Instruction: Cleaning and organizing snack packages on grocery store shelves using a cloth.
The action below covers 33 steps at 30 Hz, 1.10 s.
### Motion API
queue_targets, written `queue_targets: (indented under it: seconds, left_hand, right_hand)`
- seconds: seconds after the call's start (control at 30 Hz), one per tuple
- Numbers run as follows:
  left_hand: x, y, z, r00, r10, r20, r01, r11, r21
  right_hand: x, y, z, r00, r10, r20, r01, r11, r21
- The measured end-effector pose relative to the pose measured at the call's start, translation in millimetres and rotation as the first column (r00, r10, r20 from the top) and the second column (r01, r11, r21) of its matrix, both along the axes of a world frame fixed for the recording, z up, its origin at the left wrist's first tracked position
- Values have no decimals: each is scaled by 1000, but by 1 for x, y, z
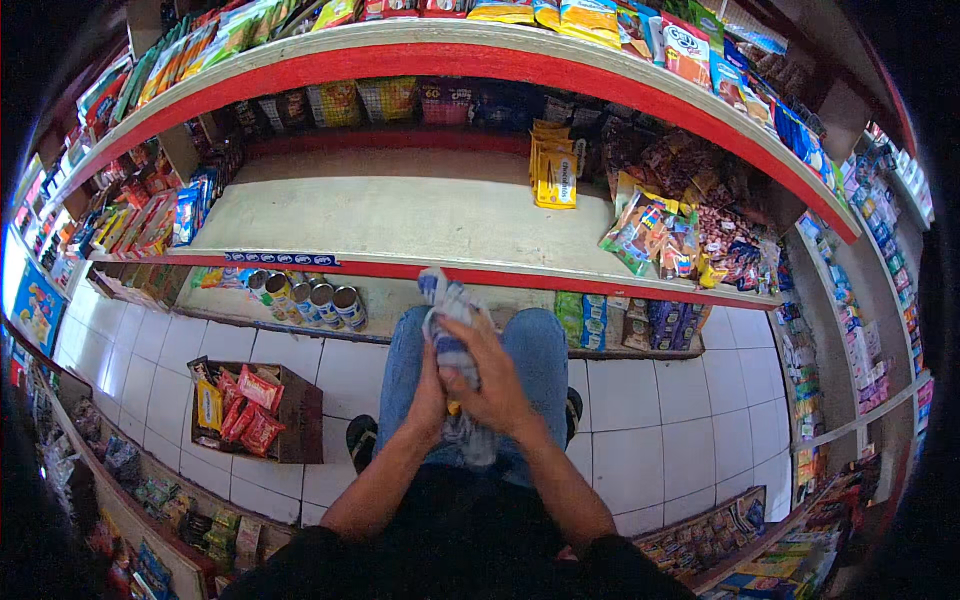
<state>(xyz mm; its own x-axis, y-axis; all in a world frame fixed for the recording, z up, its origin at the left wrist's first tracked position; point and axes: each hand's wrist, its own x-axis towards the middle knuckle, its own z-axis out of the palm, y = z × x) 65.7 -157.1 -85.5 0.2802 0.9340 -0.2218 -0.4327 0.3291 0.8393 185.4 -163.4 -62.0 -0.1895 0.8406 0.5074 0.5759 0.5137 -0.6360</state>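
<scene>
Over my lap, a crumpled white-and-blue cloth point(436, 290) is bunched between my two hands. My left hand point(427, 395) is closed against its left side. From the right, my right hand point(488, 375) wraps round it, fingers bent across the cloth. A small yellow patch point(453, 408) peeks out between the palms, and most of whatever it belongs to is hidden. One end of the cloth sticks up above my fingers and another hangs below them. The hands look slightly blurred.
Ahead is a shelf board point(400, 205) with yellow sachets point(556, 178) and candy bags point(655, 232) to the right. Cans point(320, 300) stand on the bottom shelf. A cardboard box point(300, 420) of red packets sits on the tiled floor to my left. Stocked shelves point(850, 300) flank the right.
</scene>
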Motion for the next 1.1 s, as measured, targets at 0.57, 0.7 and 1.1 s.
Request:
queue_targets:
  seconds: [0.57,0.7,1.1]
  left_hand:
    - [-2,12,19,955,-46,292,45,999,10]
    - [0,6,-14,987,-115,110,121,991,-51]
    - [-7,6,19,971,-205,123,217,972,-95]
  right_hand:
    - [-4,-25,-5,998,-23,54,20,998,53]
    - [8,-5,4,988,-110,-105,114,993,31]
    - [24,-1,-2,941,-246,-233,239,969,-58]
